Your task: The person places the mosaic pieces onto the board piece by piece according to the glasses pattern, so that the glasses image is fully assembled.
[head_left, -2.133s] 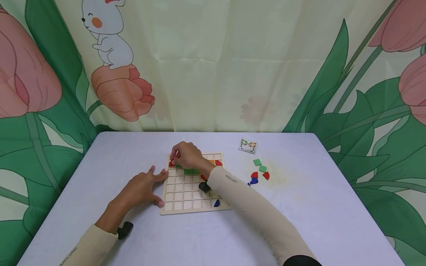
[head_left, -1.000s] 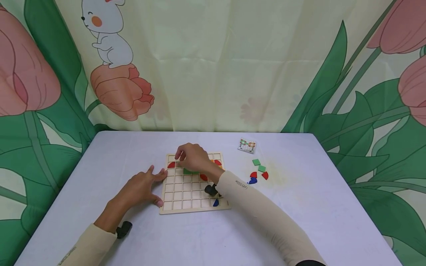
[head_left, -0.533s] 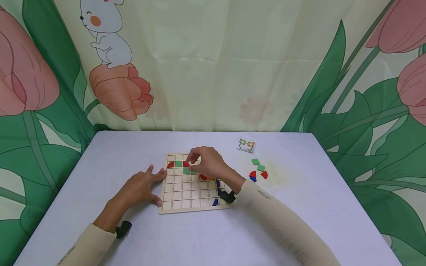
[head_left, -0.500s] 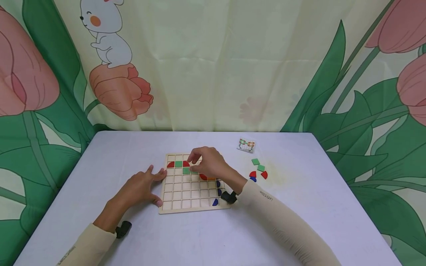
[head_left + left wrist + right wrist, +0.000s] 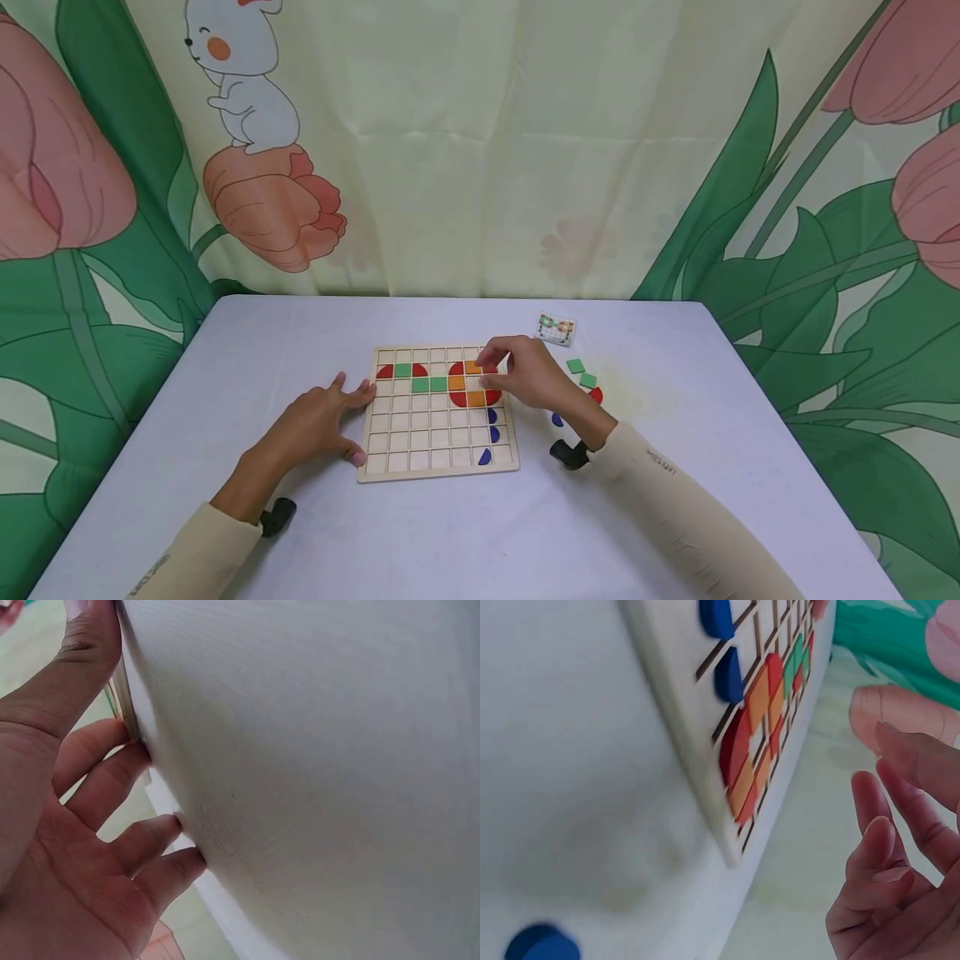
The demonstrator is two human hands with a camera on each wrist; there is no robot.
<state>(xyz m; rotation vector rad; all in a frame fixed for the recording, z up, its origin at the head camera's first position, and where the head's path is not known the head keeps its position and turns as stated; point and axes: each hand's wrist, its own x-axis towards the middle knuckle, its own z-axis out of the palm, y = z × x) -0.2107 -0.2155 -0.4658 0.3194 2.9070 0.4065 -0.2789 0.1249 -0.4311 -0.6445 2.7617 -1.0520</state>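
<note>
A wooden grid board (image 5: 420,442) lies on the table. My left hand (image 5: 315,425) rests at its left edge, fingers spread; the left wrist view shows thumb and fingertips against the rim. Over the board's upper right hovers my right hand (image 5: 528,375), fingers loosely bent with nothing visible between them, also in the right wrist view. On the upper left sit red quarter-round pieces (image 5: 385,372) and green squares (image 5: 429,384). Orange squares (image 5: 457,382) and red pieces (image 5: 457,397) form a ring, partly covered by the right hand. Blue pieces (image 5: 494,434) run down the right side.
Right of the board lie loose green squares (image 5: 576,366), a red piece (image 5: 596,394) and a blue piece (image 5: 557,420); the right hand and wrist may hide more. Behind them is a small pattern card (image 5: 555,328). A printed curtain (image 5: 465,167) hangs behind the table.
My right hand has moved from a red piece at the board's upper left across to its right side, uncovering the red, green and orange pieces. The left hand has stayed in place.
</note>
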